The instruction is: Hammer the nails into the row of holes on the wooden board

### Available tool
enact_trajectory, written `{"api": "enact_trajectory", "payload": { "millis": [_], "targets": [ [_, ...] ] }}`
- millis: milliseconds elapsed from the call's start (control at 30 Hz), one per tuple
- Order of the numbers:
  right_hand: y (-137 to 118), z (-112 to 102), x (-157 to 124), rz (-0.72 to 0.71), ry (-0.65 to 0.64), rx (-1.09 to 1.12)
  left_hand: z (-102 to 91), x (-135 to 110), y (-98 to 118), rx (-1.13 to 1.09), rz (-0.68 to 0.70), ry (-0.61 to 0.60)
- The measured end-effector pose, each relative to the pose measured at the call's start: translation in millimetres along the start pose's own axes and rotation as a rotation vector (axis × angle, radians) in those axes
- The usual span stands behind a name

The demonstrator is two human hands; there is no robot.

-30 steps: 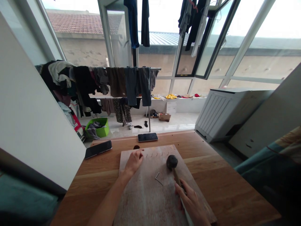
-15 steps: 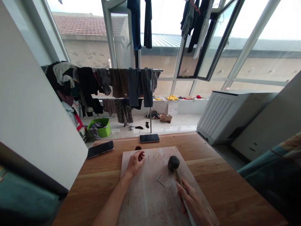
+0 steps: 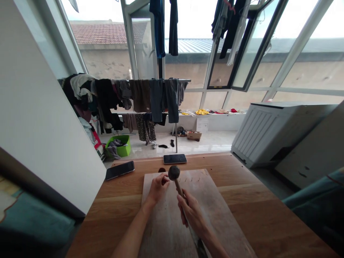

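My right hand (image 3: 191, 208) is closed round the wooden handle of a mallet (image 3: 174, 173). Its dark, rounded head hovers over the far part of a flat wooden board (image 3: 163, 233), just beside my left hand (image 3: 159, 187). The fingers of my left hand are pinched together near the board's far left corner; whatever is between them is too small to make out. To the right of the mallet head, several thin nails (image 3: 192, 179) stand upright in a row along the board's far edge.
Beneath the board is a wooden table (image 3: 242, 204). Past the board lie one phone (image 3: 175, 158) and, further left, another phone (image 3: 120, 171). A dark round object (image 3: 161, 170) sits behind the board's edge. Beyond are a laundry rack, a green basket (image 3: 125, 146) and a white ribbed appliance (image 3: 258, 132).
My right hand has swung the mallet leftward, bringing its head next to my left fingers. The two loose nails on the board are now hidden behind my right hand. The view has shifted slightly.
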State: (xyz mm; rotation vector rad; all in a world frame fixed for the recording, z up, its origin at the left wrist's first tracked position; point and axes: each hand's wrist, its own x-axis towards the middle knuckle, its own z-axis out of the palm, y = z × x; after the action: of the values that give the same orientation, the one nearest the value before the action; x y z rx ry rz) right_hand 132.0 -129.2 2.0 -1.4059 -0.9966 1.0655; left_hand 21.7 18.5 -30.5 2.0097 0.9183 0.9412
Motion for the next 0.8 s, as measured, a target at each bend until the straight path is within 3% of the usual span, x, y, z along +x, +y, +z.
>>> {"api": "enact_trajectory", "payload": {
  "millis": [433, 600, 800],
  "targets": [
    [7, 1, 4, 0.072, -0.047, -0.044, -4.7, -1, 3, 0.009, 0.001, -0.068],
    [10, -23, -19, 0.074, 0.003, 0.013, -1.1, 2, -4, 0.054, -0.054, -0.077],
    [28, -64, -54, 0.119, 0.158, -0.182, -1.4, -5, -1, 0.238, 0.152, 0.120]
  ]
}}
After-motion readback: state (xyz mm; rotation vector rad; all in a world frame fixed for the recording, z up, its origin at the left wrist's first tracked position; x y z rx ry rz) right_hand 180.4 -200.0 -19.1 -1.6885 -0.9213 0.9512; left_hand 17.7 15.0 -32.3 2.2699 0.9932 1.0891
